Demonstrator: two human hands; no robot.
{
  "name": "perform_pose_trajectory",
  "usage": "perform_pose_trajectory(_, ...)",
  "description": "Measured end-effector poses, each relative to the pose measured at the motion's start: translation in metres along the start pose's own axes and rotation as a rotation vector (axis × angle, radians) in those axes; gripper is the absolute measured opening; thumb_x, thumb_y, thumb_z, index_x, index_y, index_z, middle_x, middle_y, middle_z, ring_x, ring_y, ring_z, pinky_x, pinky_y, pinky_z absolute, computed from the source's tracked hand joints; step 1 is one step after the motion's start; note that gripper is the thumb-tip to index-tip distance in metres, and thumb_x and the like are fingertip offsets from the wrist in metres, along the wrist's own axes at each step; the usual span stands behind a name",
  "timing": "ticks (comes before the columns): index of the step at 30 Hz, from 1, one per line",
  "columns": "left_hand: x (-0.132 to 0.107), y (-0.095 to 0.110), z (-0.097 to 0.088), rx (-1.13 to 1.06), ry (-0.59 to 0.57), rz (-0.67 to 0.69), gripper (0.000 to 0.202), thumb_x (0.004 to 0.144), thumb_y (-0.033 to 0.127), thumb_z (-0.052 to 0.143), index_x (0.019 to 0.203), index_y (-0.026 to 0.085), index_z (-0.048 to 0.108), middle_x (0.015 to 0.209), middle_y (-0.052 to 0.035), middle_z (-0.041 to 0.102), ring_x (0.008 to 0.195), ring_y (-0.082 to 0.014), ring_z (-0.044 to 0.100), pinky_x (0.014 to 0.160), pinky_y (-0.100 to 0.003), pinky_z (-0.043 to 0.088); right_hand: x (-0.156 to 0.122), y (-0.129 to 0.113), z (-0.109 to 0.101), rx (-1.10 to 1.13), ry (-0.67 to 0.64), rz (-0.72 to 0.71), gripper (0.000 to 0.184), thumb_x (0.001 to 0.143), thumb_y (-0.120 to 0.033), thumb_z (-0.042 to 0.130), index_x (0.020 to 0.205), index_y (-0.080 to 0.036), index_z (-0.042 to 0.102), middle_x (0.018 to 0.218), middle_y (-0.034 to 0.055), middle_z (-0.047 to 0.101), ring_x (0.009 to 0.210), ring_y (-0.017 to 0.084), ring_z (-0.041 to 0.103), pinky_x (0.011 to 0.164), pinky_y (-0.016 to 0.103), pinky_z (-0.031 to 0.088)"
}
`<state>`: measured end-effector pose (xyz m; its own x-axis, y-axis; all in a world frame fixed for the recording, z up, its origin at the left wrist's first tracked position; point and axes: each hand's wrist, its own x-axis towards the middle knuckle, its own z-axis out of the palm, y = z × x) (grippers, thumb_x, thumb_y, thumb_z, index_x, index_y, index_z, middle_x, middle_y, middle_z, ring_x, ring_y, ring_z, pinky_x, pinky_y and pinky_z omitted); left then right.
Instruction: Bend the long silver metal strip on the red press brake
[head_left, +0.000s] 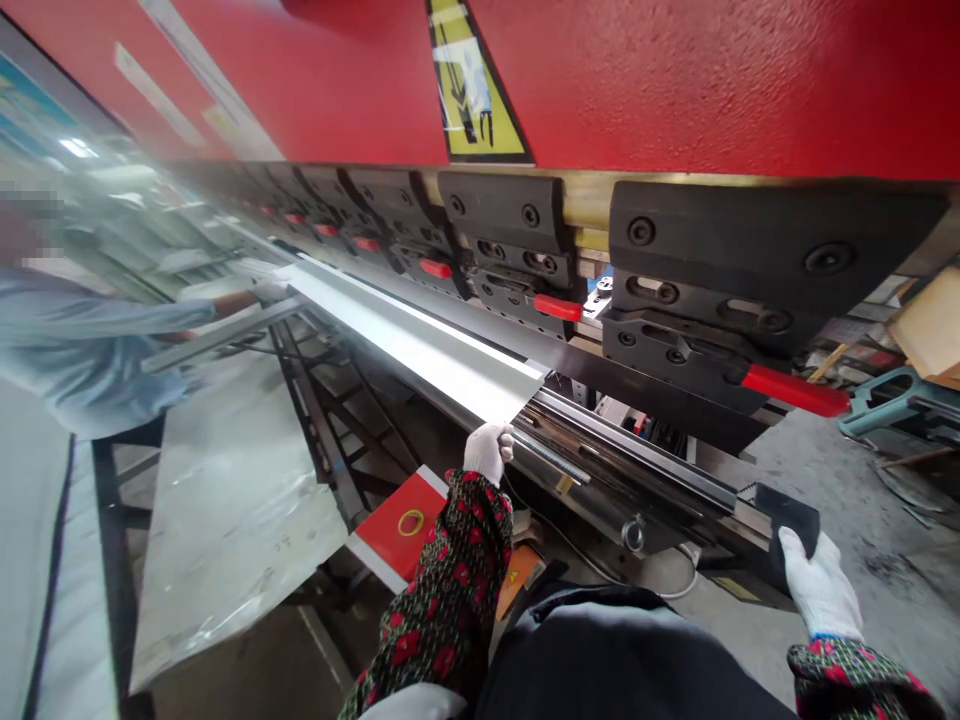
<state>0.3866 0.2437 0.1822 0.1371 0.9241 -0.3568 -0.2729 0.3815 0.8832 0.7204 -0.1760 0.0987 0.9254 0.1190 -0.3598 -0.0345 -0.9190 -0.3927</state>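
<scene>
The work area is the front of a press brake, with a red ram (675, 90) above and a row of black tool clamps (750, 260) fitted with red levers (795, 390); a yellow warning label (476, 90) is fixed to the ram. A long sheet-metal strip (420, 345) with a glossy white surface lies lengthwise along the front of the clamps, above the lower die rail (622, 470); its near end projects just past the left hand (487, 450). The left hand wears a white glove and is closed on the near corner of the strip; the right hand (821, 585), also gloved, is open with the fingers extended and holds nothing; it is just beside a black block (787, 520) at the end of the rail, and contact between them cannot be confirmed. A co-worker's gloved hand (270, 282) is at the far end of the strip; a blue sleeve (90, 340) extends from the left side of the view. Below the strip, a large film-covered sheet (232, 540) leans against a dark steel stand (322, 440); a red and white panel (394, 525) lies near the left sleeve (442, 570).
</scene>
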Motion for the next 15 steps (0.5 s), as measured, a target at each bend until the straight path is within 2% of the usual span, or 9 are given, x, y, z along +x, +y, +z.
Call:
perform_pose_trajectory(10, 0.0051, -0.0014, 0.0006, -0.014, -0.019, -0.031, 0.021, 0.068, 0.016, 0.073, 0.079, 0.012, 0.056, 0.071, -0.0025, 0.054, 0.048, -0.0039, 0.042, 0.036, -0.012, 0.025, -0.0077, -0.0076, -0.0046, 0.021, -0.008, 0.030, 0.094, 0.089, -0.082, 0.023, 0.155, -0.016, 0.034, 0.139, 0.0252, 0.055, 0.122, 0.040, 0.059, 0.108, 0.056, 0.044)
perform_pose_trajectory(15, 0.0043, -0.0002, 0.0019, 0.000, -0.006, -0.035, 0.022, 0.071, 0.020, 0.074, 0.080, 0.012, 0.055, 0.072, -0.0030, 0.055, 0.048, -0.0039, 0.042, 0.036, -0.012, 0.026, -0.0084, -0.0094, -0.0058, 0.031, -0.020, 0.030, 0.098, 0.088, -0.086, 0.019, 0.156, -0.016, 0.033, 0.144, 0.0245, 0.051, 0.127, 0.042, 0.055, 0.111, 0.056, 0.042)
